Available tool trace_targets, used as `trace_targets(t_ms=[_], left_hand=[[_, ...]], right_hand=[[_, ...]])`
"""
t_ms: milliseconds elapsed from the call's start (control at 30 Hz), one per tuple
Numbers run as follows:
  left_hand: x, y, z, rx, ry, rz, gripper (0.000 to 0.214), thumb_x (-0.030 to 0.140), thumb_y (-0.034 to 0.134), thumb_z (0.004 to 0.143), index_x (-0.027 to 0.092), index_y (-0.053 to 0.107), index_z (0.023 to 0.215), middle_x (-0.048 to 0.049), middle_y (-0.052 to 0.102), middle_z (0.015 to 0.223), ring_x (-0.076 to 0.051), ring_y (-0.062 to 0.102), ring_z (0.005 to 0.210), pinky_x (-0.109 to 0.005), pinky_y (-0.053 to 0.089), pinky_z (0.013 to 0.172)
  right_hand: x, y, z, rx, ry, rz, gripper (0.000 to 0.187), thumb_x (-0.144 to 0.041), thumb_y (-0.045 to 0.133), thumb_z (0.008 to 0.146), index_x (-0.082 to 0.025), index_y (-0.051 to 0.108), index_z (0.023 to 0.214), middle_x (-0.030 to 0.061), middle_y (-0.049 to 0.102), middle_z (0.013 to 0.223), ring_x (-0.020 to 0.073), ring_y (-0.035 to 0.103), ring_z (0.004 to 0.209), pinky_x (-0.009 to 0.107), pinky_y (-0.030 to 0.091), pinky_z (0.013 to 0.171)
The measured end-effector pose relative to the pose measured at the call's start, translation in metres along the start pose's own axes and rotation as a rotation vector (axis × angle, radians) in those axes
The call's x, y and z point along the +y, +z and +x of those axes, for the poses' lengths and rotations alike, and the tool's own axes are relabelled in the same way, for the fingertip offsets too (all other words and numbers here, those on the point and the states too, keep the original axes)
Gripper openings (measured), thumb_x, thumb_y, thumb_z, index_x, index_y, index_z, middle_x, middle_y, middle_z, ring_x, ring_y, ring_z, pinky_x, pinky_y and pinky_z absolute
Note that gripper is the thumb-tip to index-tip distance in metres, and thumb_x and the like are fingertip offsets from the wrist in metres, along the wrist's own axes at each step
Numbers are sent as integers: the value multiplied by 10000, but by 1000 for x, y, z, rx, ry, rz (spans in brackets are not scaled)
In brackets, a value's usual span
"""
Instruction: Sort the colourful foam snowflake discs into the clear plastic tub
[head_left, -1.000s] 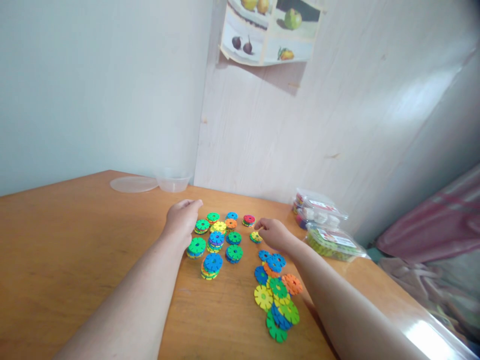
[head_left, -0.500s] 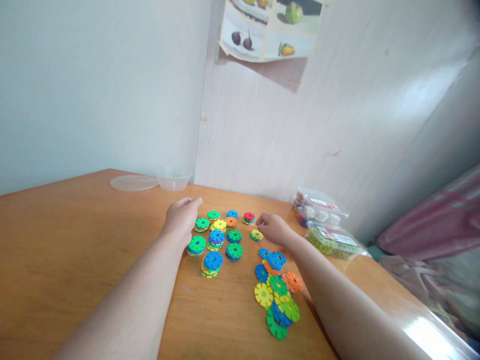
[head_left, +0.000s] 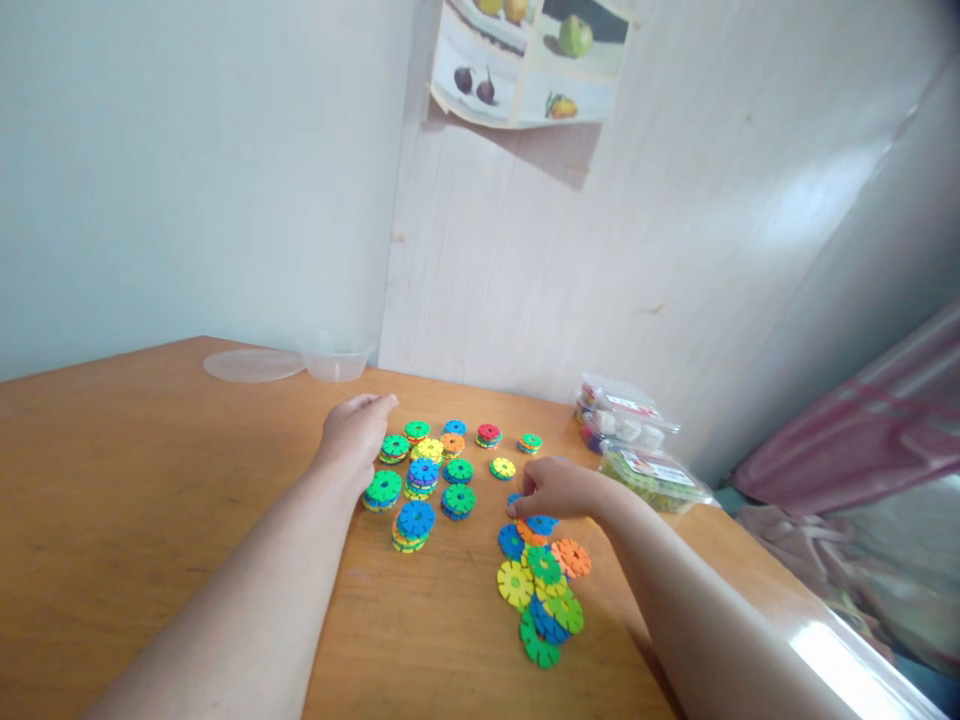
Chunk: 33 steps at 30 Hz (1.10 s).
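My left hand (head_left: 355,438) is closed beside the left stacks of notched plastic discs; whatever its fingers may hold is hidden. Close to it stand a green-topped stack (head_left: 394,448) and a larger green-topped stack (head_left: 383,489). My right hand (head_left: 559,487) is bent over the far end of a loose disc pile, its fingertips pinched at a blue notched disc (head_left: 514,499) that they partly cover. Under and in front of it lie an orange disc (head_left: 573,558), a yellow disc (head_left: 515,583) and a green disc (head_left: 543,564). A small yellow-topped stack (head_left: 502,468) sits left of this hand.
Several more stacks, including a red-topped one (head_left: 489,434) and a blue-topped one (head_left: 415,519), stand mid-table. A clear bowl (head_left: 337,362) and its lid (head_left: 253,366) are at the back left. Clear plastic boxes (head_left: 656,478) stand at the right edge of the table (head_left: 187,520).
My right hand has moved from beside the red-topped and yellow-topped stacks toward me, onto the blue discs. A small green-topped stack behind it is now visible. My left hand stays put.
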<state>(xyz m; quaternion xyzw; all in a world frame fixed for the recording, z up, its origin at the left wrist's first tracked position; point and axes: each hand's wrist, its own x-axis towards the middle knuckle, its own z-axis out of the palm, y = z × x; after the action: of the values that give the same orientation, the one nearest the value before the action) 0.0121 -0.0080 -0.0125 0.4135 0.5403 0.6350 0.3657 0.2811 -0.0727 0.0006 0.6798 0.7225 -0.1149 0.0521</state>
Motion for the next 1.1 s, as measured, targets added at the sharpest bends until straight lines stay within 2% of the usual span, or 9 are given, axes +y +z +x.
trace_targets(t_ms=[133, 300, 533, 633, 767, 867, 967, 1033, 1100], left_hand=[[-1, 0, 1, -3, 12, 14, 187, 345, 682, 621, 165, 660, 669, -1, 608, 656, -170, 529, 711, -288, 383, 657], [-1, 0, 1, -1, 2, 7, 185, 341, 675, 625, 163, 663, 676, -3, 607, 664, -170, 530, 714, -289, 383, 658], [-2, 0, 1, -11, 9, 19, 212, 359, 677, 623, 162, 675, 699, 3, 609, 669, -164, 520, 701, -289, 385, 660], [-3, 0, 2, -6, 19, 26, 216, 364, 676, 627, 160, 675, 695, 4, 604, 660, -162, 519, 695, -289, 385, 659], [-1, 0, 1, 1, 8, 28, 203, 354, 675, 628, 159, 670, 681, 3, 598, 645, -166, 525, 700, -286, 385, 654], [2, 0, -2, 3, 2, 24, 200, 347, 680, 622, 158, 674, 688, 4, 603, 652, -167, 531, 711, -284, 383, 658], [4, 0, -3, 2, -7, 29, 199, 345, 683, 614, 160, 674, 687, 3, 605, 656, -168, 527, 717, -280, 372, 641], [4, 0, -3, 0, -8, 33, 196, 343, 683, 610, 160, 671, 682, 3, 604, 654, -166, 521, 714, -277, 366, 629], [3, 0, -3, 0, -4, 33, 193, 341, 682, 608, 160, 665, 672, 4, 598, 647, -164, 516, 705, -276, 363, 624]], right_hand=[[-2, 4, 2, -2, -28, 2, 260, -450, 726, 658, -199, 668, 694, 25, 682, 705, 172, 614, 629, 260, 348, 489], [0, 6, 13, 83, -24, 131, 275, -411, 747, 631, -190, 685, 783, 11, 669, 690, 158, 594, 605, 245, 349, 490], [-7, 8, 34, 319, 32, 132, 334, -424, 655, 734, -174, 656, 956, 72, 707, 888, 203, 635, 778, 264, 364, 577], [-7, 9, 38, 349, 47, 124, 393, -461, 679, 721, -172, 640, 986, 97, 704, 977, 232, 638, 866, 271, 371, 604], [3, 2, 29, 290, 7, 110, 347, -468, 639, 772, -174, 631, 955, 91, 696, 949, 215, 627, 819, 275, 373, 588], [16, -6, 12, 143, -61, 117, 239, -351, 652, 763, -201, 644, 950, 42, 692, 878, 168, 617, 731, 257, 379, 564], [24, -11, -6, -52, -126, 93, 414, -300, 720, 701, -240, 634, 1102, 31, 687, 960, 165, 622, 775, 246, 400, 584], [25, -12, -14, -121, -144, 50, 508, -315, 749, 681, -267, 620, 1169, 37, 677, 1030, 184, 623, 842, 252, 411, 612], [24, -12, -18, -159, -149, 19, 511, -323, 754, 680, -287, 626, 1172, 30, 675, 1049, 195, 622, 874, 257, 412, 626]])
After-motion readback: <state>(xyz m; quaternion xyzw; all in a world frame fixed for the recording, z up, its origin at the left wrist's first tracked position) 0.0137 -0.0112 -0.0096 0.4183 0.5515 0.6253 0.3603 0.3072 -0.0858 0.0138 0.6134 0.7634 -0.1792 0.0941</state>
